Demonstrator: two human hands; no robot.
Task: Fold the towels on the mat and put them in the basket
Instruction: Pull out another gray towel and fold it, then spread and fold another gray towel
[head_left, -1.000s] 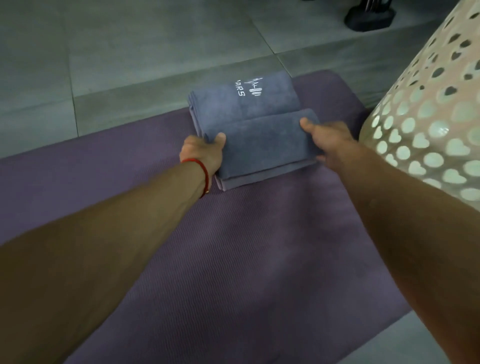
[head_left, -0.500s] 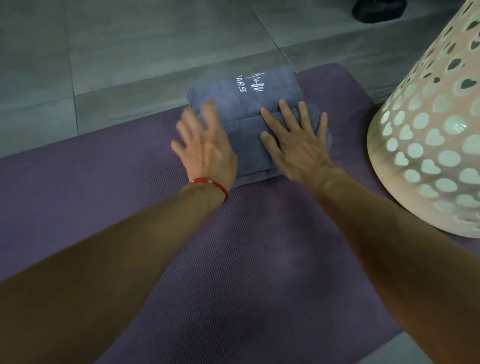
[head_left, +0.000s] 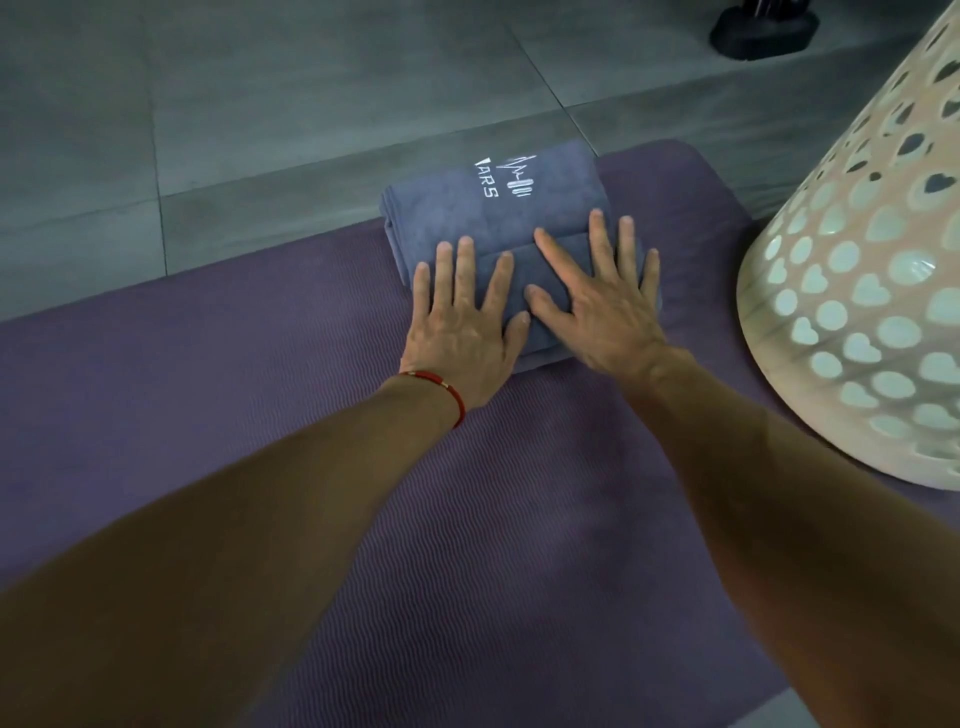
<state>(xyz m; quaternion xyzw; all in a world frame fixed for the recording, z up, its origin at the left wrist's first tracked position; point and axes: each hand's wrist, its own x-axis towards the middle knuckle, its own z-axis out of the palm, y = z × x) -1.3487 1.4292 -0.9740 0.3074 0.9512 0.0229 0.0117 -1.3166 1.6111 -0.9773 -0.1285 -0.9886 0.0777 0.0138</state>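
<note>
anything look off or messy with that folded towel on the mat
Nothing stands out. The blue towel lies neatly folded on the purple mat, with the left hand and right hand pressing flat on its front fold. The basket stands beside it.

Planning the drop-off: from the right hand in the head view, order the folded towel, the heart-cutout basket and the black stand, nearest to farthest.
1. Folded towel: directly under the right hand, which presses flat on it.
2. Heart-cutout basket: just to the hand's right, on the mat's edge.
3. Black stand: far back on the floor, beyond the basket.
</note>
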